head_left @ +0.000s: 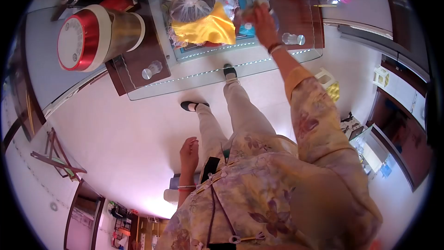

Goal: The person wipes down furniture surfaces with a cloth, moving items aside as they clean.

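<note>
From the head camera, the right hand [262, 18] reaches over the glass bench [208, 71], wrapped around a blurred clear object just beside the yellow bag [208, 28]. The left hand [188, 150] hangs loose and empty. A hurried pull could probably topple the piled bags.

Bright, even indoor light glares off the pale floor [129, 125], fisheye bending darkens every corner, and the raised right hand [263, 23] is motion-blurred.
</note>
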